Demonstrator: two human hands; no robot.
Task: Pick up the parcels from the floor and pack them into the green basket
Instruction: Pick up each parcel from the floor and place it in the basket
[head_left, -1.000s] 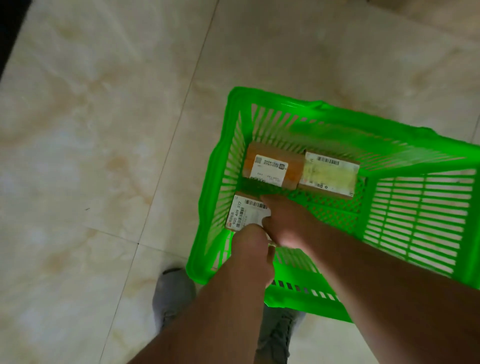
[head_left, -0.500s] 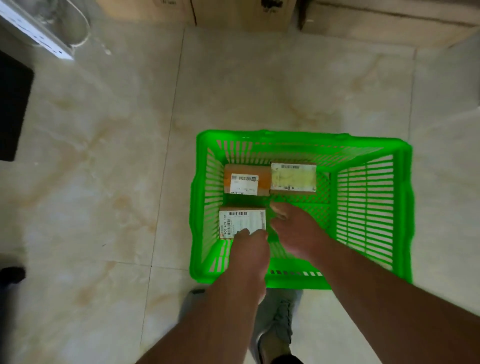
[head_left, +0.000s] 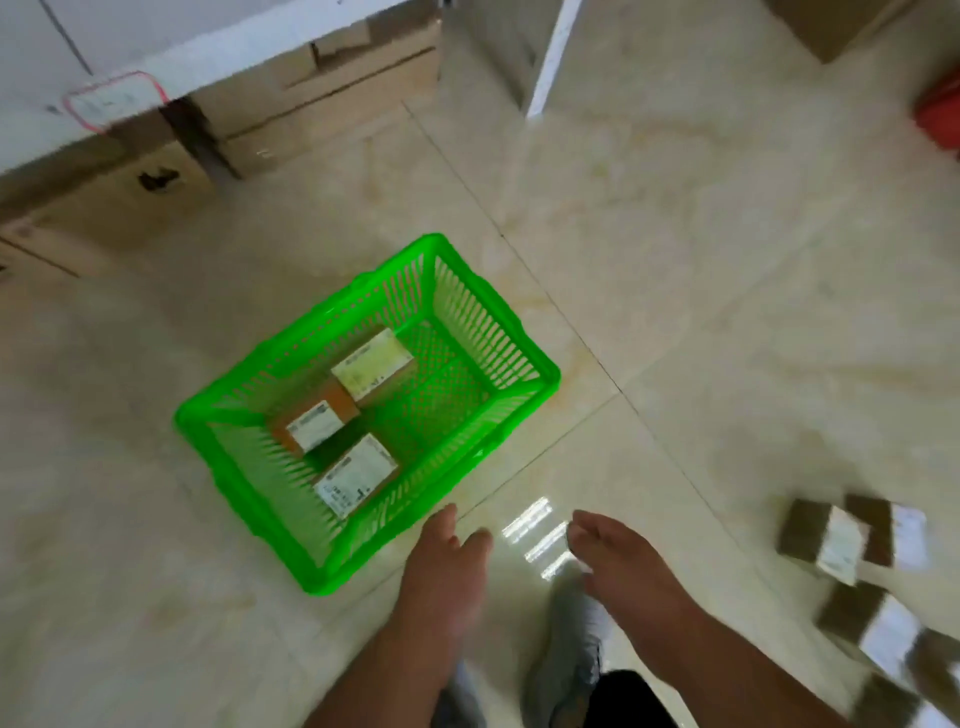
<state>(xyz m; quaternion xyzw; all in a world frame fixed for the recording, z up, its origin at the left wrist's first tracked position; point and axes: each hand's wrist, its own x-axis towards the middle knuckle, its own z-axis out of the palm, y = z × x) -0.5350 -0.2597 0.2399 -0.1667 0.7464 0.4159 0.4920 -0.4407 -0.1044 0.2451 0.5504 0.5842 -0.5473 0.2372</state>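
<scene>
- Both hands, left (head_left: 447, 566) and right (head_left: 623, 558), hang spread and empty beside the basket (head_left: 249, 499).
- Parcels (head_left: 841, 540) lie on the floor to my right: probably light, stiff cardboard; I'd grip the long sides.

Cardboard boxes (head_left: 322, 98) line the wall; a red object (head_left: 943, 117) sits far right.

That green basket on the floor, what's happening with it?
A person is packing small parcels into the green basket. Three labelled parcels lie on its bottom, toward one side. Both hands are out of the basket and empty: the left hand hovers beside its near rim, the right hand over the bare tile. More parcels, blurred, lie on the floor off to the person's right, so the job is not finished.
</scene>
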